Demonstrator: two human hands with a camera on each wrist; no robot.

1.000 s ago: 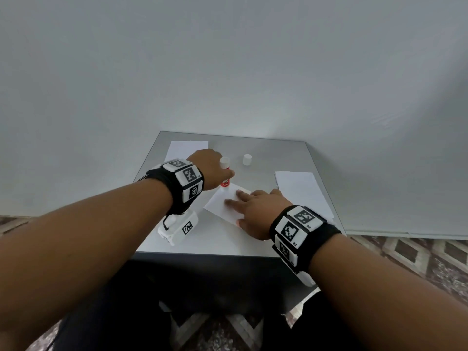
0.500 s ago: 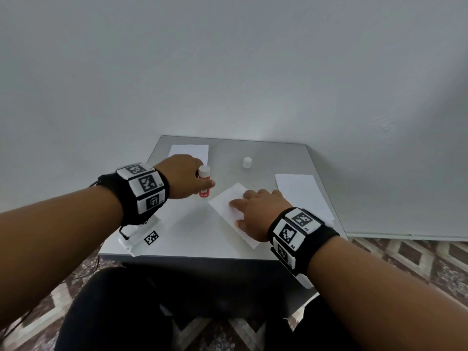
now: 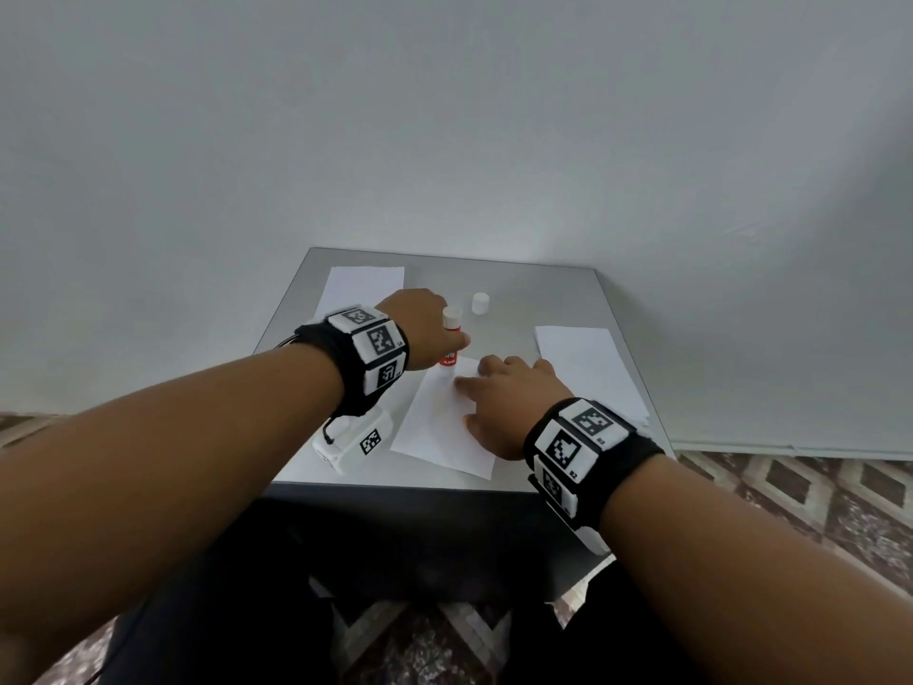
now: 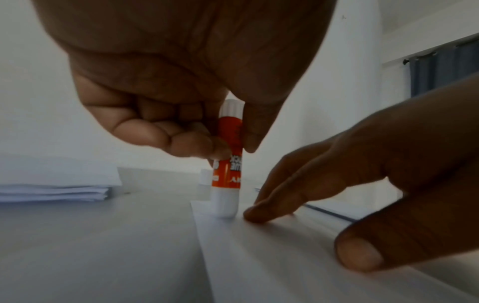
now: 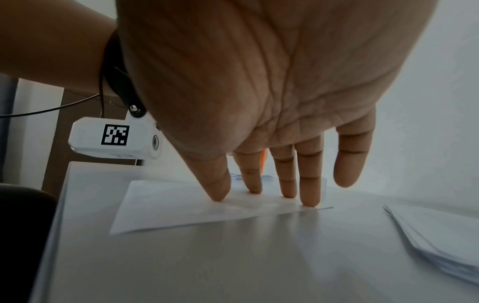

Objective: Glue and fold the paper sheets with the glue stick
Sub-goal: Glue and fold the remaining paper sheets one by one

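Pinching the glue stick (image 4: 227, 164) upright, left hand (image 4: 166, 86) touches paper sheet (image 3: 435, 427); right hand (image 5: 259, 92) presses it flat-fingered.

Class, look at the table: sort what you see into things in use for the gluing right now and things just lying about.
In use:
- glue stick, held upright by the left hand, tip on the sheet
- sheet of paper, pressed flat by the right hand

Lying about:
- white cap
- paper stack at the right
- paper stack at the far left
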